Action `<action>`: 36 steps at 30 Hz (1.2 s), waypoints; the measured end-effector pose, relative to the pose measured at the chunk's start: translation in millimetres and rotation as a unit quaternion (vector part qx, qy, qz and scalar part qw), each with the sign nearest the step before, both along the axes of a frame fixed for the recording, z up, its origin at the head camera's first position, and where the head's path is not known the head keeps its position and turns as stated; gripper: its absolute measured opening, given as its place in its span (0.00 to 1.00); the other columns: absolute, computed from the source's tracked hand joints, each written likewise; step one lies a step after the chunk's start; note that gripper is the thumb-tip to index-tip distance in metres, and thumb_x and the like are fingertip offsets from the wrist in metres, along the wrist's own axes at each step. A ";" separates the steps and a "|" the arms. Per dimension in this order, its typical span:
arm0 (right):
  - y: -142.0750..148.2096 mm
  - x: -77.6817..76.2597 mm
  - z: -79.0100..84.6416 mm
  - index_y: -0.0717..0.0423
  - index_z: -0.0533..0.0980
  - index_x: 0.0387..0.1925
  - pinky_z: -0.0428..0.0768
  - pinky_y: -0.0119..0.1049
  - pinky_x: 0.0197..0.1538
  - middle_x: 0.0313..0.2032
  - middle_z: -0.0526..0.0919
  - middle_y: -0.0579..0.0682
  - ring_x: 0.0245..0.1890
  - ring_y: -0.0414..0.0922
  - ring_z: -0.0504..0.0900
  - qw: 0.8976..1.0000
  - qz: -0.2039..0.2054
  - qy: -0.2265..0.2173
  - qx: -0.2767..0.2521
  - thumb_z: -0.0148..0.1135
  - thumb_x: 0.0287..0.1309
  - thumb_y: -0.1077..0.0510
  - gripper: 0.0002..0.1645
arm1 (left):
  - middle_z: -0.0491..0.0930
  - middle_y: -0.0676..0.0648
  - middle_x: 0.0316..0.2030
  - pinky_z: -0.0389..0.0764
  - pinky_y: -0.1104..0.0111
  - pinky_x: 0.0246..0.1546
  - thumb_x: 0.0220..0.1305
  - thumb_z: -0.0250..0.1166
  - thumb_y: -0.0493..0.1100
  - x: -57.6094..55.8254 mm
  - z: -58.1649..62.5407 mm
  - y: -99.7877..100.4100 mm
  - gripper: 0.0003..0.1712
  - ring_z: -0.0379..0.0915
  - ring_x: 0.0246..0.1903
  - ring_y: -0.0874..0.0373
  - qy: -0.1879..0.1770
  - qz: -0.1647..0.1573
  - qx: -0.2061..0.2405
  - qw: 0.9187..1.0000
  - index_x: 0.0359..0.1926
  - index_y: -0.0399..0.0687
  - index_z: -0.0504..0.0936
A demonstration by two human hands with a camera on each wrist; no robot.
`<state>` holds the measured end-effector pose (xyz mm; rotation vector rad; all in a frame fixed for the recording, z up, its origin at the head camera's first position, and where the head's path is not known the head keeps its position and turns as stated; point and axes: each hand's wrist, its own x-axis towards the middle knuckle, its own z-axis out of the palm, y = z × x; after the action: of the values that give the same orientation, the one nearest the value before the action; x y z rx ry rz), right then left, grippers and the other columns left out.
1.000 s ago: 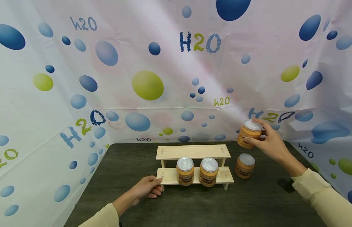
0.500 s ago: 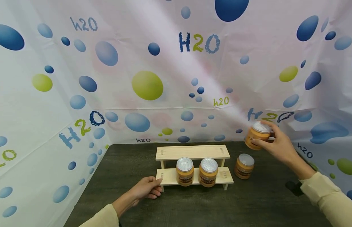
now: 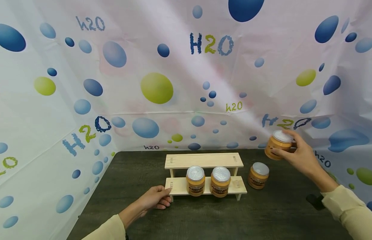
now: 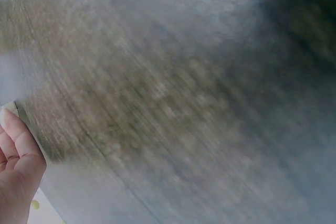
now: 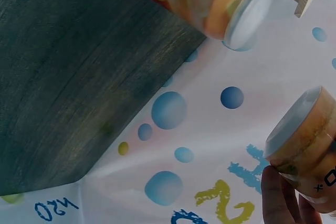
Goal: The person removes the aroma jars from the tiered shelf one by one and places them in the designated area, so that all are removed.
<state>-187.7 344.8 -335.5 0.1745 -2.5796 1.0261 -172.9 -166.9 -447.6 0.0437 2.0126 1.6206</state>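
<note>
Dark table (image 3: 198,216) carries wooden two-tier stand (image 3: 204,160); lower tier (image 3: 180,186) bears two orange jars (image 3: 196,186) (image 3: 220,187); single orange jar (image 3: 258,177) stands right of stand.

1. A pale, glossy printed sheet (image 3: 177,20) covers the far side and continues along left and right, with folds and wrinkles.
2. Its print shows blue and lime-green ovals (image 3: 157,88) and "H2O" lettering (image 3: 209,44) in several sizes.
3. A whitish sheen (image 3: 228,88) slants down the far side toward the right.
4. The dark, wood-grained tabletop (image 3: 204,220) reaches the sheet at its far edge.
</note>
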 end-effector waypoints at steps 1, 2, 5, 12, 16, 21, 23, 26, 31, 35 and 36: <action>0.9 0.4 -0.8 0.59 0.51 0.76 0.77 0.26 0.30 0.58 0.67 0.74 0.49 0.65 0.76 1.000 0.000 0.001 0.002 0.69 0.63 0.50 0.51 | 0.81 0.51 0.33 0.83 0.72 0.33 0.76 0.55 0.57 0.2 0.2 -0.1 0.20 0.79 0.29 0.65 0.000 0.000 0.000 1.000 0.41 0.42 0.73; 1.9 0.8 -1.5 0.59 0.51 0.76 0.77 0.26 0.30 0.58 0.68 0.74 0.48 0.61 0.77 1.000 -0.002 0.002 0.005 0.70 0.63 0.50 0.51 | 0.81 0.51 0.33 0.83 0.72 0.33 0.76 0.55 0.56 0.4 0.3 -0.2 0.20 0.79 0.29 0.65 0.000 0.000 0.000 1.000 0.41 0.42 0.73; 4.5 2.1 -4.2 0.61 0.52 0.76 0.78 0.27 0.30 0.57 0.69 0.74 0.45 0.53 0.78 1.000 -0.007 0.004 0.014 0.70 0.62 0.51 0.51 | 0.81 0.51 0.33 0.83 0.72 0.33 0.76 0.55 0.57 0.8 0.7 -0.5 0.20 0.79 0.29 0.65 -0.001 0.001 -0.001 1.000 0.41 0.43 0.74; 7.8 2.1 -9.0 0.64 0.49 0.76 0.76 0.27 0.29 0.56 0.68 0.77 0.48 0.68 0.77 1.000 -0.009 -0.004 0.013 0.69 0.64 0.50 0.53 | 0.81 0.51 0.33 0.83 0.71 0.34 0.76 0.55 0.57 0.4 0.9 -0.7 0.20 0.79 0.29 0.64 -0.002 0.001 -0.002 1.000 0.40 0.44 0.73; 9.1 1.8 -10.8 0.65 0.49 0.76 0.75 0.25 0.29 0.57 0.67 0.78 0.49 0.70 0.76 1.000 -0.018 -0.009 0.011 0.69 0.64 0.49 0.53 | 0.81 0.51 0.33 0.83 0.71 0.34 0.76 0.55 0.56 0.1 0.6 -0.8 0.20 0.79 0.30 0.64 -0.001 -0.002 0.001 1.000 0.41 0.43 0.74; 11.6 2.0 -13.5 0.67 0.50 0.75 0.74 0.25 0.30 0.57 0.68 0.78 0.49 0.70 0.76 0.999 -0.028 -0.008 0.023 0.69 0.64 0.49 0.52 | 0.81 0.51 0.34 0.83 0.70 0.35 0.76 0.55 0.55 0.6 1.5 -0.7 0.20 0.80 0.30 0.64 0.000 -0.004 0.003 1.000 0.43 0.40 0.74; 12.5 2.7 -14.9 0.68 0.51 0.75 0.74 0.26 0.29 0.56 0.69 0.78 0.48 0.70 0.76 0.999 -0.028 -0.007 0.026 0.69 0.64 0.49 0.52 | 0.81 0.51 0.34 0.83 0.70 0.35 0.76 0.55 0.55 1.0 2.0 -0.8 0.20 0.80 0.30 0.64 -0.001 -0.003 0.002 1.000 0.44 0.40 0.74; 13.9 3.7 -17.5 0.68 0.51 0.74 0.75 0.27 0.29 0.55 0.69 0.78 0.48 0.70 0.76 0.999 -0.027 -0.008 0.029 0.68 0.64 0.49 0.51 | 0.81 0.51 0.34 0.83 0.70 0.35 0.76 0.55 0.55 1.4 2.6 -0.9 0.20 0.79 0.30 0.64 -0.002 -0.002 0.001 1.000 0.44 0.40 0.74; 16.0 5.3 -20.3 0.68 0.50 0.75 0.74 0.28 0.29 0.56 0.68 0.78 0.47 0.70 0.76 0.999 -0.029 -0.012 0.033 0.68 0.64 0.49 0.52 | 0.81 0.50 0.34 0.83 0.70 0.35 0.76 0.55 0.55 1.1 2.3 -1.0 0.20 0.79 0.30 0.63 -0.002 -0.001 -0.002 1.000 0.44 0.40 0.74; 17.3 5.7 -21.0 0.68 0.50 0.75 0.74 0.27 0.29 0.56 0.68 0.77 0.47 0.69 0.75 0.999 -0.029 -0.018 0.028 0.68 0.64 0.48 0.52 | 0.81 0.51 0.34 0.83 0.70 0.35 0.76 0.55 0.56 0.3 1.4 -0.9 0.21 0.79 0.30 0.63 -0.004 -0.001 -0.002 1.000 0.44 0.40 0.74; 17.6 5.9 -21.3 0.67 0.50 0.75 0.74 0.27 0.29 0.56 0.68 0.77 0.47 0.69 0.75 0.999 -0.030 -0.019 0.028 0.68 0.64 0.48 0.52 | 0.81 0.51 0.34 0.83 0.70 0.35 0.76 0.55 0.55 0.2 1.4 -0.7 0.20 0.79 0.30 0.63 -0.004 -0.002 -0.002 1.000 0.44 0.40 0.74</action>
<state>-181.8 362.4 -356.8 0.0916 -2.6326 0.9457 -172.7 -167.6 -446.3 0.0391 2.0088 1.6127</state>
